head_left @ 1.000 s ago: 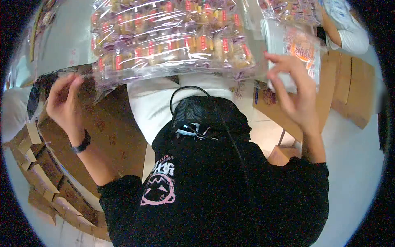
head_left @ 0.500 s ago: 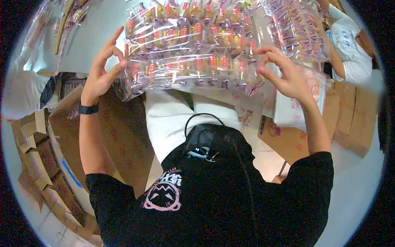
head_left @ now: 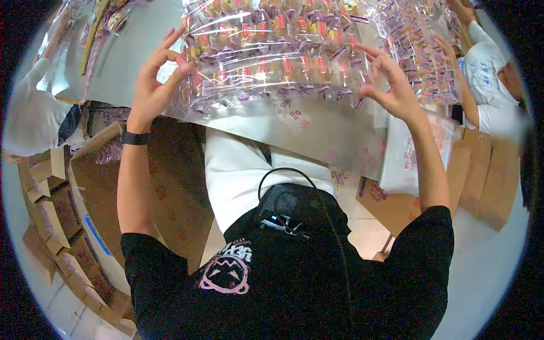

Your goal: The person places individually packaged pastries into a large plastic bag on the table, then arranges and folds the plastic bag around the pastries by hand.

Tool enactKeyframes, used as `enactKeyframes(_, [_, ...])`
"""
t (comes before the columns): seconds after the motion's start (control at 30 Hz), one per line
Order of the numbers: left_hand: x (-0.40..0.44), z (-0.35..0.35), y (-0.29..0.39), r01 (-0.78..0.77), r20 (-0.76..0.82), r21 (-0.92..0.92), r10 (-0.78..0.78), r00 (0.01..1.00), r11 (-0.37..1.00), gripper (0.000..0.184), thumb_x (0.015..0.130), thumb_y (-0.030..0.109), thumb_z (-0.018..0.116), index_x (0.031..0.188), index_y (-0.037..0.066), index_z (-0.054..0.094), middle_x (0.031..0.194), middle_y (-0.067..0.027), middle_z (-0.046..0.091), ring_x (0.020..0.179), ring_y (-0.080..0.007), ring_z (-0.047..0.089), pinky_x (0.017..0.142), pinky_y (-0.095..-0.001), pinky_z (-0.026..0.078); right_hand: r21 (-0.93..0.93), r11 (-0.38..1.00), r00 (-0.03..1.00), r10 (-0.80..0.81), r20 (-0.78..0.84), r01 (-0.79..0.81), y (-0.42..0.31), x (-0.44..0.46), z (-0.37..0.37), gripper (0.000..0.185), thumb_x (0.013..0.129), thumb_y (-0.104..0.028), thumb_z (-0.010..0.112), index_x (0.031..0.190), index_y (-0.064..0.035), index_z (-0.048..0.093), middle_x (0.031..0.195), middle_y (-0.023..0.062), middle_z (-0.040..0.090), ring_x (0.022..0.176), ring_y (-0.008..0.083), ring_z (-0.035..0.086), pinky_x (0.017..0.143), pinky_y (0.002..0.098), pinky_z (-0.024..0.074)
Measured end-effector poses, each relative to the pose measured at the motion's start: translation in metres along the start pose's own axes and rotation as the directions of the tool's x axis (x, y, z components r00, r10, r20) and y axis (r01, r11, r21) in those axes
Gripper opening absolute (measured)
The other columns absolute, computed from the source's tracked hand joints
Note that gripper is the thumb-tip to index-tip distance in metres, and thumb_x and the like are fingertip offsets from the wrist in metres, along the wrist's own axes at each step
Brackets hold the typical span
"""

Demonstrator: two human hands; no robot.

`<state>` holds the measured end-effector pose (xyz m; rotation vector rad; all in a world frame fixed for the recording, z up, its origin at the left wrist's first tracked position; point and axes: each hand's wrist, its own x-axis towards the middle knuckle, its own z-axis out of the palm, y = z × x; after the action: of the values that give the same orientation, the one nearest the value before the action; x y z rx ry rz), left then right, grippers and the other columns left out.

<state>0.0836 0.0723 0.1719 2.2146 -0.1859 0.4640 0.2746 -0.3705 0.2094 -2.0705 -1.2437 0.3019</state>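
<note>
A large clear plastic bag [head_left: 272, 71] full of small wrapped snacks with red labels and purple-edged wrappers lies at the top middle. The snacks sit in rows under the shiny film. At its left edge, my left hand [head_left: 158, 85] pinches the film between thumb and fingers. My right hand [head_left: 394, 88] has thumb and index finger closed on the right edge in the same way. Plastic and glare partly hide the exact grip points.
Another bag of snacks [head_left: 422, 51] lies to the right, by a co-worker in a white shirt [head_left: 484, 68]. Printed plastic bags [head_left: 408, 153] hang at the table edge [head_left: 294, 122]. Cardboard boxes [head_left: 153, 187] stand below left. Another person's white sleeve [head_left: 37, 124] is far left.
The bag of snacks has moved away from my body, baring more of the table's front edge. My left hand has shifted a little right; both hands stay at the bag's sides.
</note>
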Motion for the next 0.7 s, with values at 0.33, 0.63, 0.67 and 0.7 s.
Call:
enactKeyframes(0.33, [0.032,-0.003,-0.025,0.093,0.1,0.019,-0.095,0.99,0.995,0.027,0.103,0.03,0.056,0.097,0.004,0.056,0.154,-0.0189,0.046,0.147,-0.0361,0.038,0.119,-0.0453,0.029,0.166,0.977,0.98,0.109,0.168,-0.137,0.034,0.062,-0.02,0.034,0.085,-0.023,0.081,0.084,-0.0091,0.05,0.15,0.0168,0.052,0.148,0.0287,0.037,0.119,0.0437,0.0304])
enactKeyframes(0.63, [0.052,-0.005,-0.041,-0.06,0.165,0.192,0.028,0.986,0.98,0.026,0.104,0.026,0.054,0.098,0.001,0.057,0.156,-0.0218,0.043,0.147,-0.0371,0.037,0.117,-0.043,0.032,0.17,0.954,0.821,0.115,0.559,-0.249,0.035,0.114,-0.066,0.023,0.082,-0.019,0.082,0.083,-0.0088,0.061,0.151,0.0184,0.051,0.15,0.0282,0.034,0.116,0.042,0.0335])
enactKeyframes(0.67, [0.052,-0.007,-0.042,0.006,0.171,0.143,-0.031,0.985,0.99,0.027,0.104,0.026,0.054,0.099,0.0,0.057,0.156,-0.0221,0.042,0.148,-0.037,0.037,0.117,-0.0427,0.032,0.169,0.96,0.851,0.106,0.514,-0.222,0.04,0.12,-0.064,0.023,0.083,-0.02,0.081,0.083,-0.0088,0.062,0.153,0.0192,0.048,0.151,0.0283,0.031,0.116,0.0418,0.0326])
enactKeyframes(0.7, [0.054,-0.01,-0.036,0.075,0.178,0.1,-0.092,0.98,0.992,0.027,0.104,0.026,0.053,0.1,0.0,0.057,0.157,-0.0223,0.042,0.148,-0.0369,0.037,0.117,-0.0425,0.033,0.17,0.967,0.879,0.092,0.468,-0.191,0.046,0.126,-0.059,0.022,0.083,-0.02,0.081,0.084,-0.0088,0.062,0.156,0.0201,0.045,0.152,0.0285,0.028,0.116,0.0415,0.0318])
